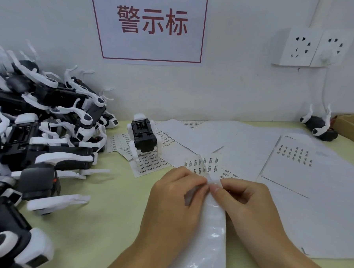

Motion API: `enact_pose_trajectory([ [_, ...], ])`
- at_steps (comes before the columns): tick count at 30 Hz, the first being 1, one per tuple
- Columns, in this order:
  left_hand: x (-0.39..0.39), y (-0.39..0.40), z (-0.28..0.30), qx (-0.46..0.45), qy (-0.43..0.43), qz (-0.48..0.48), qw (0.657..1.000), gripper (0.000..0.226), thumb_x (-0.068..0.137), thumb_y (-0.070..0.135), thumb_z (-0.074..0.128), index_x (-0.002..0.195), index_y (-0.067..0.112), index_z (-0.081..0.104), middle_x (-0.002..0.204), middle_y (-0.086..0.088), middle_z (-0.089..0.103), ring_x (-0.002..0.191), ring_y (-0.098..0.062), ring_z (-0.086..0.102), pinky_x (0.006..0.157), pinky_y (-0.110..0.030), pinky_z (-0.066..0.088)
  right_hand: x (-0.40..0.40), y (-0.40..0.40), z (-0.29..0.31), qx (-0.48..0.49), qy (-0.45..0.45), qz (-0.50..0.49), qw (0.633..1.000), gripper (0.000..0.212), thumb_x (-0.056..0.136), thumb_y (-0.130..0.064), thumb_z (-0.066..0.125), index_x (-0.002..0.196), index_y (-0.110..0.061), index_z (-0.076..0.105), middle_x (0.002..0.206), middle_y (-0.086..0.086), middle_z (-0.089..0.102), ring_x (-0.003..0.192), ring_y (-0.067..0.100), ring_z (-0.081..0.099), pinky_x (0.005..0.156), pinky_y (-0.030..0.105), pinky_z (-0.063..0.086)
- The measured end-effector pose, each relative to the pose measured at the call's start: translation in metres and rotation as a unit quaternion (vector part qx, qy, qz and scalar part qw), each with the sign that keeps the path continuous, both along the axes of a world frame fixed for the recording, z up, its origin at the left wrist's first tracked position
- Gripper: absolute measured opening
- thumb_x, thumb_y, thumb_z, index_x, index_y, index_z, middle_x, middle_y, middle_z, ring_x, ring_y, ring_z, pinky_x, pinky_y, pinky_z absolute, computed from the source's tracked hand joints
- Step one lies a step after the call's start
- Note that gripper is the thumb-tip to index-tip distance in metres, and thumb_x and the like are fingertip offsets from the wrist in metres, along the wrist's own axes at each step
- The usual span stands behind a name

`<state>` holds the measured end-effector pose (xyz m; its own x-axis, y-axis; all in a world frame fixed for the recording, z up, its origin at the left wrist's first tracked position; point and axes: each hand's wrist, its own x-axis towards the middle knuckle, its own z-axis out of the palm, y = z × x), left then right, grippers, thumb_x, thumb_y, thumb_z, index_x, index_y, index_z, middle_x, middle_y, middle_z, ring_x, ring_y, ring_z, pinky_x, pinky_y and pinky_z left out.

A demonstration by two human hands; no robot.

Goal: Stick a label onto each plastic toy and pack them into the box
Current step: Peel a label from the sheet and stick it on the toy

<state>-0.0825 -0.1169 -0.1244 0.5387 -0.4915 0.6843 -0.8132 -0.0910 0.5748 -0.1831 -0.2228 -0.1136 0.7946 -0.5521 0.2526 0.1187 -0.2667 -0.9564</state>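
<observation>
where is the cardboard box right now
In the head view the cardboard box sits at the far right edge of the table, by the wall, just beyond a lone toy.

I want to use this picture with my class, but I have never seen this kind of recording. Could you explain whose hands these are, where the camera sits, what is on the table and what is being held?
There is no machine here: a person works with bare hands, and the single picture comes from a camera worn on the head, looking forward and down.

The left hand and right hand meet over a long glossy backing strip, and each pinches its top end, apparently to peel a label.

On the pale green table a heap of black and white plastic toys fills the left side. One toy stands alone on small label sheets. Larger white sheets lie to the right. Another toy lies beside the cardboard box at the far right. On the wall hang a sign and power sockets.
</observation>
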Motion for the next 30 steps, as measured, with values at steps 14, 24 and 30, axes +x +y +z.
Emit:
enact_pose_trajectory([
  [14, 0.0018, -0.0009, -0.0006, -0.017, 0.023, -0.009, 1.000, 0.009, 0.081, 0.016, 0.070, 0.079, 0.018, 0.079, 0.074, 0.008, 0.066, 0.071, -0.007, 0.062, 0.063, -0.026, 0.050, -0.0003, -0.0016, -0.0026, -0.025, 0.024, -0.007, 0.999, 0.026, 0.094, -0.016, 0.062, 0.073, -0.002, 0.068, 0.071, 0.028, 0.053, 0.062, 0.017, 0.043, 0.057, 0.029, 0.030],
  [24, 0.0033, -0.0009, 0.0002, -0.015, 0.074, -0.014, 0.997, 0.016, 0.082, 0.004, 0.078, 0.080, 0.020, 0.078, 0.075, 0.012, 0.066, 0.076, -0.010, 0.063, 0.067, -0.019, 0.048, 0.0006, -0.0031, -0.0032, 0.000, 0.041, -0.030, 0.999, 0.024, 0.094, -0.017, 0.062, 0.075, -0.005, 0.071, 0.077, 0.024, 0.063, 0.063, 0.012, 0.052, 0.058, 0.026, 0.040],
  [30, -0.0004, -0.0003, 0.0050, -0.025, 0.117, 0.029, 0.992, 0.031, 0.083, 0.020, 0.077, 0.104, 0.037, 0.062, 0.112, 0.018, 0.053, 0.113, -0.003, 0.050, 0.090, -0.008, 0.037, 0.0010, -0.0038, -0.0029, 0.059, 0.042, -0.043, 0.996, 0.024, 0.093, -0.017, 0.060, 0.081, -0.027, 0.079, 0.078, -0.003, 0.076, 0.071, 0.007, 0.071, 0.063, 0.018, 0.054],
])
